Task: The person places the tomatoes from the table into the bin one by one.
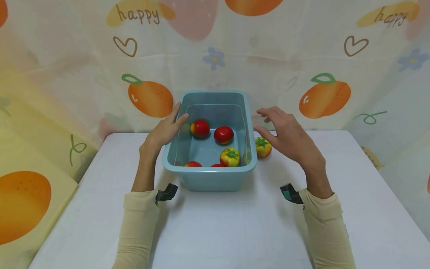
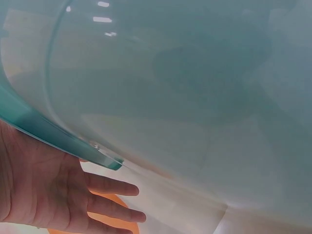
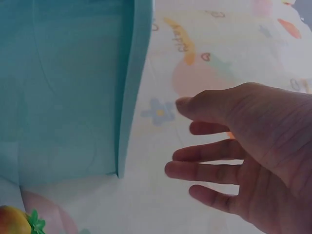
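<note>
A blue plastic bin stands on the white table with several tomatoes in it. Two show red sides, a red one in the middle and a red-and-yellow one at the left; another tomato turns its green leaves up. My left hand rests against the bin's left rim, its fingers straight along the outside in the left wrist view. To the right of the bin, my right hand is held in the air, fingers loosely bent and holding nothing. A yellow-red tomato lies below it, outside the bin.
Behind the bin hangs a printed cloth with oranges, hearts and flowers. The white table extends to both sides and toward me. A black wrist camera sits at each sleeve, the left one near the bin's front corner.
</note>
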A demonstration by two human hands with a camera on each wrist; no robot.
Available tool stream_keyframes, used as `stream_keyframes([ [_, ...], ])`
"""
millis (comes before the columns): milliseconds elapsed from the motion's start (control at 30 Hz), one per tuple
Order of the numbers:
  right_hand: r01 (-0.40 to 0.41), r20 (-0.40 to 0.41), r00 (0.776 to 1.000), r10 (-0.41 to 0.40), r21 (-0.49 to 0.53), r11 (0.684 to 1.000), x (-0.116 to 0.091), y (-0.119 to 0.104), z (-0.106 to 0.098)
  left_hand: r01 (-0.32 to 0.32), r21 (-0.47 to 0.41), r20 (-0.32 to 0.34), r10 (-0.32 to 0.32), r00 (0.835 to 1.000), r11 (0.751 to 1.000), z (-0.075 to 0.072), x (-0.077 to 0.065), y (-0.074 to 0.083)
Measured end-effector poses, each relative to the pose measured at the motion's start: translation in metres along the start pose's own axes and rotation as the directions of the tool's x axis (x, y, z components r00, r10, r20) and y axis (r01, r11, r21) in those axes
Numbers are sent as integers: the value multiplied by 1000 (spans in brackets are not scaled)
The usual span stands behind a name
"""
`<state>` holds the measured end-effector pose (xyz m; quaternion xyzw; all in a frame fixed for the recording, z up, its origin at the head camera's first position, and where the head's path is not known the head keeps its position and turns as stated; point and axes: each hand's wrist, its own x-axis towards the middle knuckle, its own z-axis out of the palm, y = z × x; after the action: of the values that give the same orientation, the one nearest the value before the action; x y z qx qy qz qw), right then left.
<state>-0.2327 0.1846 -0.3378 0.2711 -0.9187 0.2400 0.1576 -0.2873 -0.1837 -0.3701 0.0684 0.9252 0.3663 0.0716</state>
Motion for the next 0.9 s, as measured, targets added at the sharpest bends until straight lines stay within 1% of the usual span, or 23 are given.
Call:
stream_keyframes([
  [233,-82,103,991,82,-8,997,0,10,-5,15,11,5,-15,1000,1000,-1,-2,1],
  [300,-108,148,983,108,-7,994,0,14,-6,13,9,5,-13,1000,1000,-1,-1,1],
  [333,-130,178,976,128,-1,992,0,16,-6,12,8,5,-12,1000,1000,-1,-1,2],
  [400,-183,247,953,177,-1,983,0,20,-5,10,10,8,-10,1000,1000,-1,-1,2],
  [467,-237,316,921,228,-10,971,0,25,-4,11,9,10,-11,1000,1000,-1,-1,2],
  [533,-286,378,884,274,-25,958,0,30,-1,13,10,12,-13,1000,1000,-1,-1,2],
  [633,-323,449,836,315,-62,944,2,39,5,15,6,14,-16,1000,1000,-1,0,3],
  [767,-345,528,780,336,-86,935,4,53,16,12,5,9,-12,1000,1000,-1,0,3],
  [833,-353,555,761,336,-81,932,4,60,23,8,4,7,-8,1000,1000,-1,0,2],
  [900,-360,571,750,334,-70,930,3,67,30,5,0,8,-5,1000,1000,-1,-1,1],
])
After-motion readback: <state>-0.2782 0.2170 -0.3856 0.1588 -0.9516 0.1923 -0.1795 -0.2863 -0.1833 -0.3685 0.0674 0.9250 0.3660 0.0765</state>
